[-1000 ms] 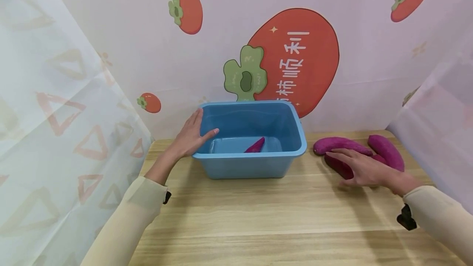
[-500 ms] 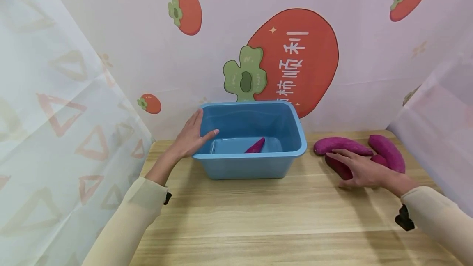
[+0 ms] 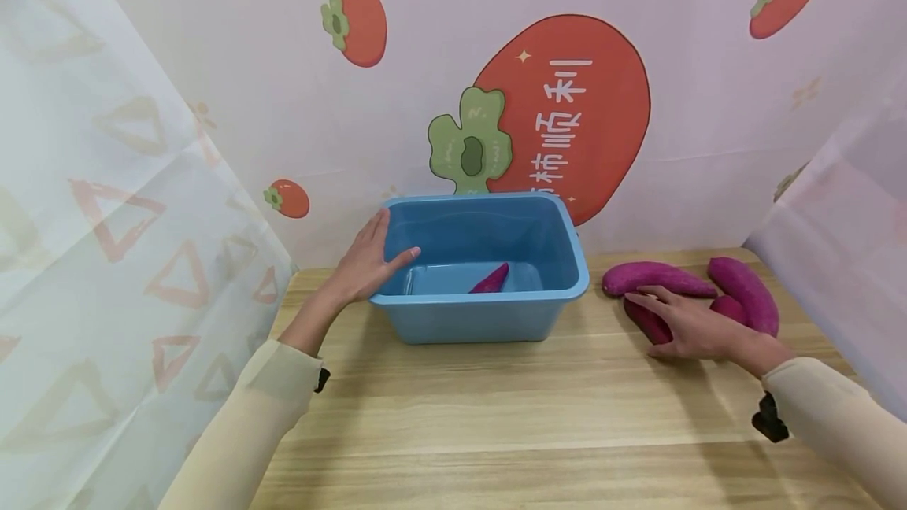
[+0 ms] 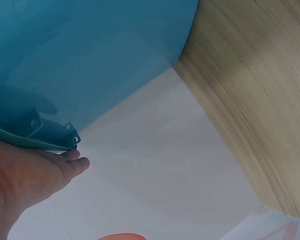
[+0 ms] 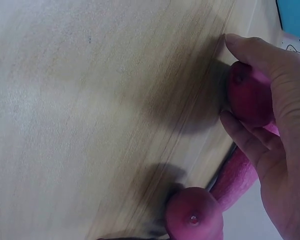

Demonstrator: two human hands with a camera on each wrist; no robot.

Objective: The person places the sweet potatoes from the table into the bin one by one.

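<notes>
My left hand [image 3: 364, 258] rests on the left rim of a blue plastic basin [image 3: 468, 321], its fingers straight along the outside and the thumb reaching over the inside. One purple sweet potato [image 3: 490, 280] lies in the basin. At the right, my right hand [image 3: 690, 327] is curled over another sweet potato [image 3: 648, 321] on the table. In the right wrist view, this sweet potato [image 5: 250, 95] sits between thumb and fingers; a small gap shows by the thumb tip. The palm side of my left hand [image 4: 32, 172] shows under the basin's rim [image 4: 32, 142].
A long sweet potato [image 3: 659, 278] lies just behind my right hand, and a curved one [image 3: 744, 293] is to its right. Between them a rounded purple end [image 3: 727, 307] is partly hidden. Printed cloth [image 3: 694, 203] stands behind the wooden table [image 3: 496, 415].
My right wrist and sleeve have shifted slightly left, with the fingers still over the sweet potato. My left hand and the basin stay where they were.
</notes>
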